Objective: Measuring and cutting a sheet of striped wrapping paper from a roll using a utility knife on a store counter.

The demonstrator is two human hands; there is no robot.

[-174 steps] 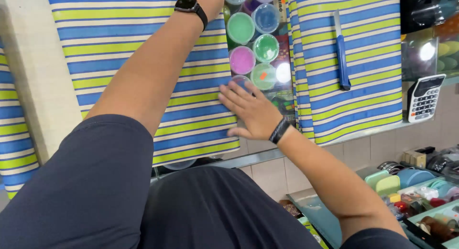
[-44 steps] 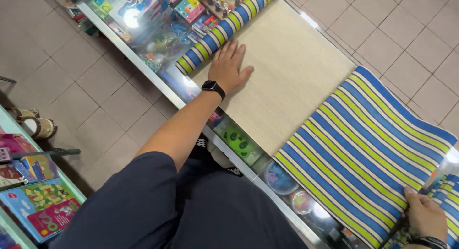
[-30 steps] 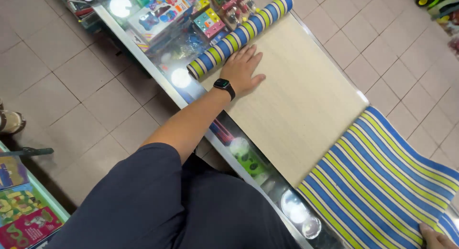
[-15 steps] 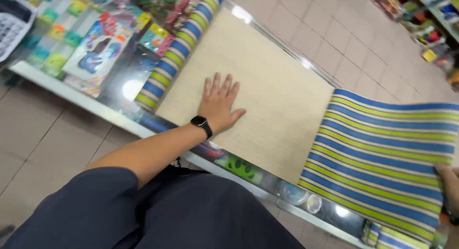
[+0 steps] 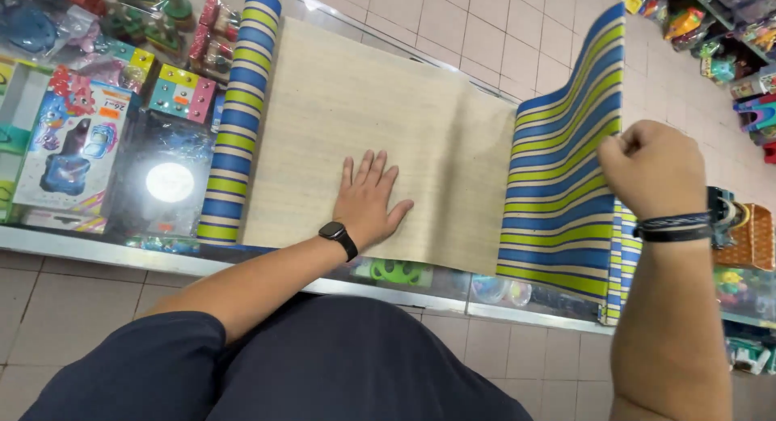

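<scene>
Left hand (image 5: 368, 199): open, flat on mat (image 5: 380, 122), centre frame.
Right hand (image 5: 653, 169): closed, lifting the striped edge, right.

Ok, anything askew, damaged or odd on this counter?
Nothing damaged or spilled. The striped mat lies beige side up, one end rolled, the other lifted by the right hand; the left hand presses it flat.

Mat (image 5: 380, 106): spread on the table (image 5: 97, 247), under the left hand (image 5: 368, 201). Rolled end (image 5: 238, 114): left of the left hand, at the mat's far-left edge. Folded-over flap (image 5: 562, 187): between the hands, raised by the right hand (image 5: 651, 170). Boxed toys (image 5: 73, 142): inside the table, left of the roll. Floor tiles (image 5: 485, 33): beyond the mat.
</scene>
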